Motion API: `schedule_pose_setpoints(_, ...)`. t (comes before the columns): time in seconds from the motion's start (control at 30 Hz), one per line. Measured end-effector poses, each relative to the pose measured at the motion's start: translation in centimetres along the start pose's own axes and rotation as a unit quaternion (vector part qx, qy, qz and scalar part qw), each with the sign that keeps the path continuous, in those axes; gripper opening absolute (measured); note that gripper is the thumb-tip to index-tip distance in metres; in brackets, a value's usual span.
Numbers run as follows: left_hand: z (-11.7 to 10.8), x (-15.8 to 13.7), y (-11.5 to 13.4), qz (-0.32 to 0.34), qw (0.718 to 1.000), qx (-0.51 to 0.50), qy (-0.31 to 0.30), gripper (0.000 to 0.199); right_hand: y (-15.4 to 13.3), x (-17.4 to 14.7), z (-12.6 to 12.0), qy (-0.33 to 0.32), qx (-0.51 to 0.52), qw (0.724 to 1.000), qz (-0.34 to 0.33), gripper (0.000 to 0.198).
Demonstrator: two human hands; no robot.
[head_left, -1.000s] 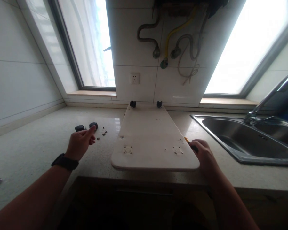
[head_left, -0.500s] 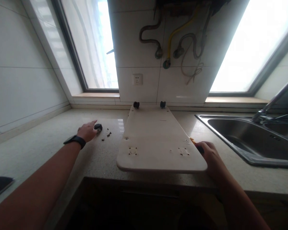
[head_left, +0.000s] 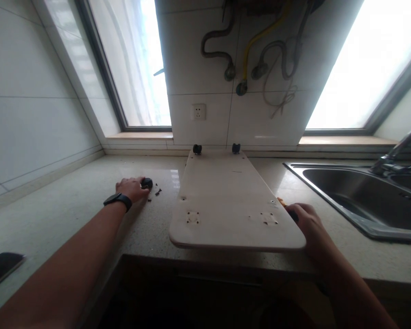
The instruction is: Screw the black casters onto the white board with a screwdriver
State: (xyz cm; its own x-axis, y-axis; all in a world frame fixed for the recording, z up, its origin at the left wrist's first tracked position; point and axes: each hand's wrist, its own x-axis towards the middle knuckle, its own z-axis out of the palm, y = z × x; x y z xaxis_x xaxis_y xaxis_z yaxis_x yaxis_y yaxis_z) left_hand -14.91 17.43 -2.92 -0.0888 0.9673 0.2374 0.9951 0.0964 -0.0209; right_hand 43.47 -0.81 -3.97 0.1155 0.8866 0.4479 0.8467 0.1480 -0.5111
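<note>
On the left part of the counter, my left hand (head_left: 131,188) has its fingers around a black caster wheel (head_left: 147,183). Several small dark screws (head_left: 158,192) lie just right of that caster. My right hand (head_left: 310,224) is closed on an orange-and-black hand tool (head_left: 292,214) at the right edge of a white board (head_left: 222,196); its tip is hard to make out. Two black casters, a left one (head_left: 197,149) and a right one (head_left: 236,148), stand at the board's far end. Screw holes mark its near corners.
A steel sink (head_left: 349,194) with a faucet (head_left: 385,162) is set into the counter (head_left: 75,201) at right. A dark phone-like object (head_left: 3,268) lies at far left. Hoses (head_left: 248,50) and a wall socket (head_left: 198,112) are behind the board.
My left hand has moved right onto the loose caster, and its fingers have closed around it. The right hand stays by the board's edge with the tool. The view has shifted slightly.
</note>
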Motion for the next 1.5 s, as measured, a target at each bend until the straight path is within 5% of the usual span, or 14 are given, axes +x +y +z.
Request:
schedule_pose_setpoints(0.47,-1.5,-0.4,1.8,-0.008,0.999,-0.038,0.018,0.051,0.5,0.0,0.0,0.0,-0.011,1.0,-0.001,0.035)
schedule_pose_setpoints(0.8,-3.1,-1.9,2.2,-0.015,0.969,-0.245,0.035,0.056,1.8,0.3,0.8,0.001,-0.017,1.0,0.012,0.037)
schedule_pose_setpoints(1.03,-6.3,-4.2,4.6,0.026,0.853,-0.519,-0.037,0.079,2.2,0.6,1.4,0.034,-0.001,0.999,0.037,0.035)
schedule_pose_setpoints(1.13,-9.2,-5.8,6.6,0.078,0.796,-0.595,-0.075,0.071,1.8,0.7,1.5,0.052,0.022,0.997,0.047,0.035)
schedule_pose_setpoints(1.2,-11.3,-7.0,8.2,0.115,0.731,-0.663,-0.113,0.062,1.6,0.7,1.4,0.073,0.046,0.995,0.054,0.036)
schedule_pose_setpoints(1.27,-13.3,-8.4,9.8,0.148,0.709,-0.677,-0.129,0.056,1.3,0.8,0.9,0.097,0.081,0.99,0.065,0.036)
schedule_pose_setpoints(1.5,-17.8,-13.7,15.2,0.237,0.786,-0.564,-0.088,0.058,-4.4,2.4,-4.6,0.145,0.211,0.966,0.045,0.027)
